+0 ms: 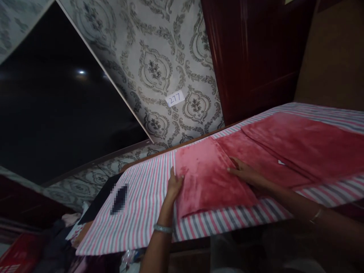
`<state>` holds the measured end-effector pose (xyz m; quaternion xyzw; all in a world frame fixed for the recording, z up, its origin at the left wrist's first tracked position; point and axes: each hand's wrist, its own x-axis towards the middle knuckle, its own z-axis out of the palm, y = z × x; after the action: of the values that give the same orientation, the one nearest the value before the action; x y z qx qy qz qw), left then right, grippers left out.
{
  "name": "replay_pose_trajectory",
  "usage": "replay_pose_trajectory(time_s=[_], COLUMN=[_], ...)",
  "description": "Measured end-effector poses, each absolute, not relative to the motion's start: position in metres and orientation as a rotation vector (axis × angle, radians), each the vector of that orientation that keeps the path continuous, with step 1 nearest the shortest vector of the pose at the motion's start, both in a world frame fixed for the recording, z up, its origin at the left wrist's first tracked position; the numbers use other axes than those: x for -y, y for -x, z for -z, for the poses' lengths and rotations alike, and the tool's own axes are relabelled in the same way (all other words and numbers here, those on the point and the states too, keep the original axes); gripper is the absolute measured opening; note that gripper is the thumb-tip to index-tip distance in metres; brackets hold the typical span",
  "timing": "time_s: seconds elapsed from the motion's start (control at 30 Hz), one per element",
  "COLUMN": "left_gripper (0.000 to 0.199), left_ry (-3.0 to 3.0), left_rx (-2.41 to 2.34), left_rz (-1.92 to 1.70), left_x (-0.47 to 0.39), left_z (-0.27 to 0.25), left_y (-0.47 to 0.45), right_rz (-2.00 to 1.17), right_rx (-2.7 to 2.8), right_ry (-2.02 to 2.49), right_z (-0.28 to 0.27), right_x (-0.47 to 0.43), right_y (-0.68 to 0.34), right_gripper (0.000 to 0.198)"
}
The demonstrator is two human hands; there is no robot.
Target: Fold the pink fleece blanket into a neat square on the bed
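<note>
A pink-red plush cloth (210,178) lies on a striped sheet, its left part folded into a flat panel. My left hand (174,183) rests at the panel's left edge, open, with the thumb and a finger apart. On the panel's right edge lies my right hand (244,172), also open, its fingers stretched out and touching the plush. To the right, more of the same pink-red plush (309,146) spreads in overlapping layers, with a small white tag (281,162) on it. Whether these layers are one piece with the panel I cannot tell.
The sheet, striped in pink, grey and white (142,189), covers the table. A dark blurred-out object (119,199) lies at left. Behind stand a large black screen (62,102) and a dark red panel (256,49). A red basket (21,252) and clothes (54,242) are at lower left.
</note>
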<state>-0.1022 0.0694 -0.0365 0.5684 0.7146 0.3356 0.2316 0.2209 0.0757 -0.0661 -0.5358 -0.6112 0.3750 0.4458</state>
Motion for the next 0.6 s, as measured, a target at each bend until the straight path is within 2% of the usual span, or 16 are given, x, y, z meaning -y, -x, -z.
replay_pose_trajectory(time_s=[0.17,0.3,0.4,0.5,0.6], left_gripper=[0.073,0.068,0.066,0.061,0.062], left_ry=[-1.672,-1.724,-1.823,-2.171,-2.482], left_rx=[-2.132,-2.149,-2.300,-2.375,-2.174], left_rz=[-0.847,-0.832,-0.664,-0.515,-0.342], left_x=[-0.030,-0.023,-0.017,-0.008,-0.001], left_z=[0.043,0.028,0.008,-0.004,0.002], left_y=[0.079,0.075,0.072,0.053,0.028], right_rz=[-0.788,-0.682,-0.433,-0.112,0.015], right_rx=[1.641,1.708,1.822,2.001,2.187], right_ry=[1.455,1.546,1.547,1.444,1.392], right_z=[0.072,0.069,0.058,0.049,0.052], right_x=[-0.066,-0.062,-0.051,-0.039,-0.034], right_y=[-0.217,-0.221,-0.218,-0.205,-0.190], right_gripper=[0.081,0.079,0.072,0.065,0.063])
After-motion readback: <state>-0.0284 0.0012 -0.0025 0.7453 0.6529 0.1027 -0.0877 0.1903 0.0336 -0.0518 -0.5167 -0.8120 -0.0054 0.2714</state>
